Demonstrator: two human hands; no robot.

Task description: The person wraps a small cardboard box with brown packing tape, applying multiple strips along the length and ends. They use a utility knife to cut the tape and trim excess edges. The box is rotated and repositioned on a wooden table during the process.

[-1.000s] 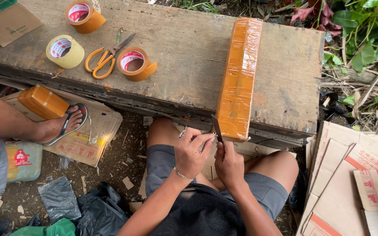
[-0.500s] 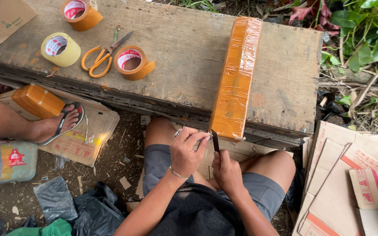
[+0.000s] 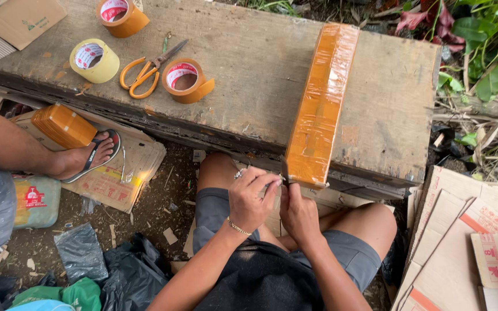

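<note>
- My left hand (image 3: 250, 200) and right hand (image 3: 297, 211) meet just below the near end of the long taped parcel (image 3: 320, 106), both closed with fingertips pinched together on something small and thin; I cannot tell exactly what it is, perhaps a blade or a tape end.
- The parcel lies on the wooden bench (image 3: 243, 75), running from far to near, its near end jutting slightly over the bench's near edge, right above my knees.
- To do this well, I judge that I should keep both wrists low and close, work right at the parcel's near end, and keep my fingertips out of the line of any cutting edge.
- The parcel looks steady enough lying flat; I avoid tugging it off the edge.
- Orange scissors (image 3: 145, 70) and three tape rolls (image 3: 186, 78) sit at the far left of the bench, well apart from my hands.
- Another person's sandalled foot (image 3: 86, 155) rests on cardboard at the left, beside a smaller taped packet (image 3: 63, 125).
</note>
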